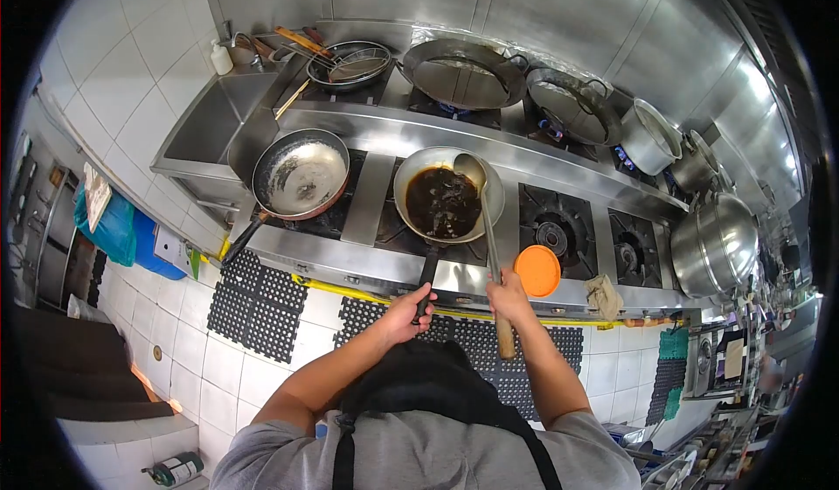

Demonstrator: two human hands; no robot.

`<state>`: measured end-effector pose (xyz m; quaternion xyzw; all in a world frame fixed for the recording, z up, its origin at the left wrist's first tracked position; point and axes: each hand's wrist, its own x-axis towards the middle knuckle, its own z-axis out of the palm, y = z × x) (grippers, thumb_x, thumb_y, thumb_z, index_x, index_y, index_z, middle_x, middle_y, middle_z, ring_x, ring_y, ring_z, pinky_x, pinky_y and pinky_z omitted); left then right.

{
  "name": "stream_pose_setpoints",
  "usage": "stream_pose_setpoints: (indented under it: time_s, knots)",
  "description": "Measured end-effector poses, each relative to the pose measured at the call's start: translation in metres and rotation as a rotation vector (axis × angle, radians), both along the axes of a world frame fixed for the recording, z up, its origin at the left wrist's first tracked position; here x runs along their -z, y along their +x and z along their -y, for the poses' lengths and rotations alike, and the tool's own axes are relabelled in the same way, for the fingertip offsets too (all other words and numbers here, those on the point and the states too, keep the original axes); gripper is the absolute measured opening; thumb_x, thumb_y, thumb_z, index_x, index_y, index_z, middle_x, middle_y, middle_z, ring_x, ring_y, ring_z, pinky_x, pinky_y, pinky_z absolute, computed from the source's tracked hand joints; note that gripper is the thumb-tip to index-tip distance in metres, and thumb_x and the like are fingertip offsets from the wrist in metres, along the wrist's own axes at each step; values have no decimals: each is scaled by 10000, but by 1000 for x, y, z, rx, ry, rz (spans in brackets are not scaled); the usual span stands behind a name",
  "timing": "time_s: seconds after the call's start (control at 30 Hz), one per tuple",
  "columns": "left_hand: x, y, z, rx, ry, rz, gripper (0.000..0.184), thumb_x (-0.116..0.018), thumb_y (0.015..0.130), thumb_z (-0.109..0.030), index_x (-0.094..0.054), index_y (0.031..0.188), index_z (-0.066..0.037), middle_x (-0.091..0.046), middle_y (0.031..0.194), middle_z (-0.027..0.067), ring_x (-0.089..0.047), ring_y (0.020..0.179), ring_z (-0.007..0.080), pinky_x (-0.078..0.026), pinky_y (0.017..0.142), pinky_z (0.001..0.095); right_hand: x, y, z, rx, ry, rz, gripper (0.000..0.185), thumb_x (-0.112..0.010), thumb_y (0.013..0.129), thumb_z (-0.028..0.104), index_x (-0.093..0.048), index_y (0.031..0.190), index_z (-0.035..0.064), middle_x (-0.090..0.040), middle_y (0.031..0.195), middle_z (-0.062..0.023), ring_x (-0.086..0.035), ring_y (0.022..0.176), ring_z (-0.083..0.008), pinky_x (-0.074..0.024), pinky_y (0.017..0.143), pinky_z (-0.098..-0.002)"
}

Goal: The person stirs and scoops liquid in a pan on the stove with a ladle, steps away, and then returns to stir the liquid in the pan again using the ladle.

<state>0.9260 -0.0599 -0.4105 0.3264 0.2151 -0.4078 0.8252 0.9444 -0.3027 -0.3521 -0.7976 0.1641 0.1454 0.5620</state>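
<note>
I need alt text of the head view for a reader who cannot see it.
The left hand holds a pan of dark liquid by its handle on a stove; the right hand holds a ladle, its bowl over the pan.

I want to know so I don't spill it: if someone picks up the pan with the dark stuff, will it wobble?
The pan looks like stiff metal, so it probably won't bend. The dark liquid might slosh if it's tilted. With one long handle, it could feel heavy at the far end.
</note>
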Motion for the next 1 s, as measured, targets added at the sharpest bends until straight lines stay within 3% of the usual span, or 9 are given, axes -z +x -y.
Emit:
stream_pose_setpoints:
  time_s: [0.13, 0.2, 0.23, 0.3, 0.4, 0.7, 0.93, 1.0]
  knots:
    - [1, 0, 0, -1, -2, -5, 342, -550, 979, -466, -550, 1009, -125, -492, 694, -5, -371, 511, 113, -329, 512, 272, -12, -1, -16, 15, 120, -90, 269, -545, 808, 37, -492, 1071, 15, -478, 606, -31, -463, 429, -143, -397, 359, -335]
    - [1, 0, 0, -8, -11, -5, 342, -564, 976, -453, -546, 1014, -113, -499, 693, -1, -382, 517, 118, -330, 508, 275, -16, 2, -18, 57, 477, -240, 263, -534, 825, 57, -491, 1083, 24, -476, 626, -9, -456, 457, -132, -389, 382, -311]
    - [1, 0, 0, -17, -22, -4, 343, -578, 973, -440, -542, 1019, -101, -506, 692, 4, -393, 524, 123, -331, 503, 277, -17, 4, -17, 60, 478, -239, 263, -534, 825, 57, -491, 1083, 24, -476, 626, -9, -456, 457, -132, -389, 382, -311]
    - [0, 0, 1, -15, -20, -9, 345, -579, 972, -440, -541, 1019, -101, -506, 692, 4, -393, 524, 123, -332, 505, 277, -17, 9, -14, 87, 793, -337, 240, -519, 850, 53, -478, 1086, 54, -433, 623, 15, -416, 455, -98, -351, 387, -286]
    - [-2, 0, 1, -17, -10, -15, 346, -581, 971, -439, -540, 1018, -99, -505, 691, 5, -392, 525, 123, -333, 508, 277, -15, 12, -11, 89, 996, -433, 221, -507, 879, 64, -469, 1096, 74, -402, 622, 42, -383, 449, -66, -328, 396, -265]
    - [-6, 0, 0, -15, 4, -20, 343, -570, 976, -445, -549, 1011, -105, -489, 699, -1, -376, 529, 115, -324, 520, 265, -20, -2, -2, 37, 1406, -601, 136, -494, 927, 80, -568, 1040, 74, -408, 618, 60, -371, 432, -32, -306, 361, -227]
    - [-10, -1, 2, -17, 27, -16, 348, -588, 967, -444, -550, 1014, -101, -489, 706, 1, -377, 538, 115, -323, 528, 268, -38, -20, 8, 41, 1209, -588, 177, -502, 910, 74, -531, 1083, 51, -410, 624, 46, -377, 432, -49, -324, 358, -243]
    - [-9, 0, 1, -13, 22, -17, 344, -577, 972, -444, -550, 1015, -103, -489, 703, 2, -377, 531, 116, -327, 520, 268, -56, -27, 6, 20, 829, -409, 220, -526, 887, 54, -507, 1104, 21, -423, 631, 22, -386, 433, -71, -330, 353, -258]
